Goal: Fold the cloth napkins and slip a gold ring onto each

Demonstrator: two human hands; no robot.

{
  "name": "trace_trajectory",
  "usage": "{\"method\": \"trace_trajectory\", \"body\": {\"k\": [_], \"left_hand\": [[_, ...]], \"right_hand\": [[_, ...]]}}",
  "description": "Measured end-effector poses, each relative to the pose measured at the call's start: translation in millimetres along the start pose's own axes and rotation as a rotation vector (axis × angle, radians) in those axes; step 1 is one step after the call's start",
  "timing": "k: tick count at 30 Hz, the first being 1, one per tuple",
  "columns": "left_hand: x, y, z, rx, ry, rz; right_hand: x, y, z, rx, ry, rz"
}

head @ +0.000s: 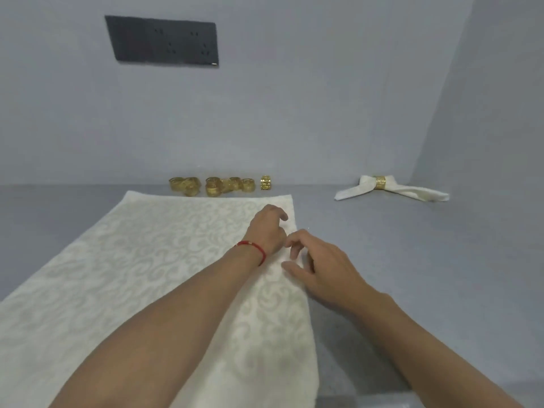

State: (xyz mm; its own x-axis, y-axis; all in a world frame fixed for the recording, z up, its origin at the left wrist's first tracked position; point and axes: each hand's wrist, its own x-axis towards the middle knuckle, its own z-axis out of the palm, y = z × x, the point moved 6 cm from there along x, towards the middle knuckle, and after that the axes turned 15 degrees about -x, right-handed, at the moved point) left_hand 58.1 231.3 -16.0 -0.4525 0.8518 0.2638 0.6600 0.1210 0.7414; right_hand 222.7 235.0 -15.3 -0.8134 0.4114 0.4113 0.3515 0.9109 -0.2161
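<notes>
The left hand (266,231) sits on the right edge of the big napkin (132,275). Its fingers are curled down at the cloth edge, but the grip is hard to see from behind, so I cannot tell if it pinches the cloth. A red string (253,249) goes round the left wrist.

The right hand (321,269) is just beside the left one, at the same edge of the napkin. Its fingers are bent and loose. The thumb lies on the cloth. The fingertips hang just over the edge, and I cannot tell if they hold it. Both arms reach in from the bottom, and the left arm crosses over the napkin.

The napkin is white with a pale swirl pattern. It lies flat and open on the gray desk (441,260). It runs from the near left side up to the far middle.

Just past the far edge of the napkin is a row of gold rings (217,186). Some of them touch or sit on each other. One ring (265,182) stands a bit apart at the right end of the row.

Far off to the right, near the corner of the wall, lies a folded napkin (391,192). It has a gold band (380,183) round its middle, and its two ends spread out on the desk.

On the wall (294,98) up high is a dark plate with plug holes (164,42).
</notes>
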Motion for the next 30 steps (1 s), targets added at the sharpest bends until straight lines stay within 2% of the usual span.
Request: {"method": "trace_trajectory", "body": {"k": [3, 6, 8, 11, 15, 17, 20, 22, 24, 26, 27, 30], "left_hand": [[-65.5, -9.0, -38.8, 0.089, -0.020, 0.041], [-132.3, -17.8, -73.3, 0.197, -0.060, 0.119], [-170.1, -21.2, -83.7, 0.191, -0.111, 0.140], [-207.9, -22.4, -87.7, 0.095, -0.191, 0.081], [-223.8, -21.3, -87.6, 0.222, -0.226, 0.077], [-225.4, -17.0, -90.8, 0.250, -0.249, 0.079], [-223.7, -17.3, -94.4, 0.287, -0.310, 0.067], [-217.8, -26.4, -99.3, 0.231, -0.277, 0.031], [-212.3, -32.4, -108.4, 0.166, -0.183, -0.017], [-209.8, -29.0, -117.7, 0.204, -0.076, 0.017], [-210.4, -25.0, -122.3, 0.235, -0.023, 0.044], [-215.0, -22.8, -131.4, 0.257, 0.066, 0.023]], "right_hand": [[-16.0, -47.0, 10.6, 0.064, -0.330, -0.080], [-26.4, -71.6, 23.2, 0.057, -0.529, -0.121], [-30.0, -77.2, 28.5, 0.062, -0.576, -0.114], [-26.6, -77.2, 30.0, 0.093, -0.612, -0.063], [-18.6, -82.8, 28.7, 0.088, -0.685, -0.081], [-9.2, -83.9, 24.1, 0.059, -0.634, -0.102], [7.7, -82.1, 18.0, 0.053, -0.339, -0.078], [10.6, -80.8, 17.4, 0.064, -0.221, -0.047], [7.5, -75.9, 23.1, 0.007, -0.314, -0.095], [3.6, -60.5, 31.6, -0.099, -0.496, -0.118], [3.3, -51.2, 31.1, -0.122, -0.512, -0.093], [10.4, -30.4, 22.0, -0.051, -0.296, -0.038]]}}
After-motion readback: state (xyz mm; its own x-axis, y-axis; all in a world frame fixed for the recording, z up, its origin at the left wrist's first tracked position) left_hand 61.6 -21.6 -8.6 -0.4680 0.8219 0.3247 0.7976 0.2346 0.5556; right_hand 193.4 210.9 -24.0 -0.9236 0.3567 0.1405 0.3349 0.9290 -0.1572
